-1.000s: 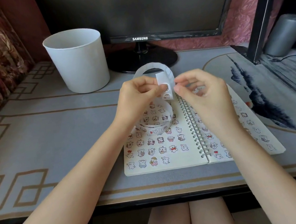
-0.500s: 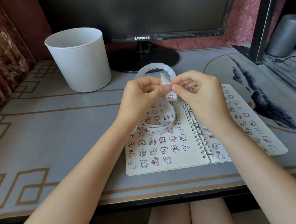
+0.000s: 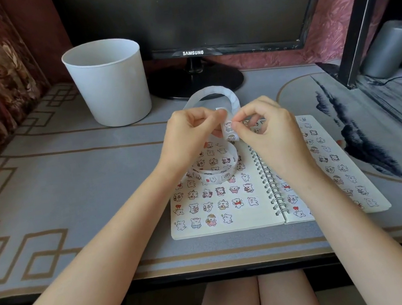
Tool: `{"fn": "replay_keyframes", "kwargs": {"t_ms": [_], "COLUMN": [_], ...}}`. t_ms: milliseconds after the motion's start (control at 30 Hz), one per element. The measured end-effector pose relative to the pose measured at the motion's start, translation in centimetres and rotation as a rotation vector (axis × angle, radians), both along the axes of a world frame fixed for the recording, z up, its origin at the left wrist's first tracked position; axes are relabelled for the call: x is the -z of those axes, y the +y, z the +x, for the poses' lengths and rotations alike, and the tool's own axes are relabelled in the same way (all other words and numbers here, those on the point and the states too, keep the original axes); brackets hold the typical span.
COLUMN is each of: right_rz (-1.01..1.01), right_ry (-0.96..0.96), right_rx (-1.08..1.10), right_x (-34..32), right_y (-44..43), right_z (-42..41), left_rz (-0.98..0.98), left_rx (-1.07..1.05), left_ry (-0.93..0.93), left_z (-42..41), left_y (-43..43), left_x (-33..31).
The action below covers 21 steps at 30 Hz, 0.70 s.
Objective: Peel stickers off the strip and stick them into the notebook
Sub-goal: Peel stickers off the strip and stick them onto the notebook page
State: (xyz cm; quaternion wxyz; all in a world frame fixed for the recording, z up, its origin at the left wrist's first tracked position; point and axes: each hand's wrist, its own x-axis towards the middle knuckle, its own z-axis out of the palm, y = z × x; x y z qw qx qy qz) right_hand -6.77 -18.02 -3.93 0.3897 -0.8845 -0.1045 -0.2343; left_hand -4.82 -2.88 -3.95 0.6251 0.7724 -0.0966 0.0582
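White paper strip [image 3: 228, 132], one only, held up above the open notebook [image 3: 231, 224] between both hands. Left hand [image 3: 190, 138] pinches the strip with thumb and forefinger, other fingers curled in, likely to keep the backing taut so a sticker can come away. Right hand [image 3: 267, 129] closes thumb and forefinger on the edge of the upper sticker [image 3: 228, 125] on the held stretch. Whether its corner has lifted off the backing: cannot tell, too small. Two stickers show on that stretch. Slack arches up behind the hands toward the back edge. The other end lies coiled on the left page, within reach and off the bare worktop [image 3: 82, 185]. Notebook: one, spiral-bound, flat near the front edge, right of middle, both pages part filled with rows of stickers. Left page bottom row has four, row above has six. Higher rows are hidden under the coil and hands, so no total. Judgement: peel under way, and the next free spot is after the fourth in the bottom row. One white bin [image 3: 109, 87] and one monitor [image 3: 189, 10] by the back edge; the bin is probably for spent backing.
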Motion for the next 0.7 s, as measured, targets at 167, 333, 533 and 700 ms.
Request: {"fn": "replay_keyframes", "kwargs": {"t_ms": [167,333,533,700], "right_rz": [0.020,0.382,0.333,0.302], "right_ry": [-0.011,0.352,0.634,0.625], "right_rx": [-0.066,-0.154,-0.091,-0.046], "right_x": [-0.2,-1.7,-1.2,-1.2], "right_y": [0.2,0.0,-0.6,-0.1], "right_z": [-1.6,-5.3,-8.8,-10.0], "left_rz": [-0.005,-0.029,-0.013,-0.008], "left_rx": [-0.025,-0.041,-0.030,-0.033], "left_ry": [0.004,0.003,0.003,0.001], "left_z": [0.2,0.3,0.3,0.2], "left_y": [0.2,0.2,0.0,0.0], "left_x": [0.1,0.2,0.4,0.3]}}
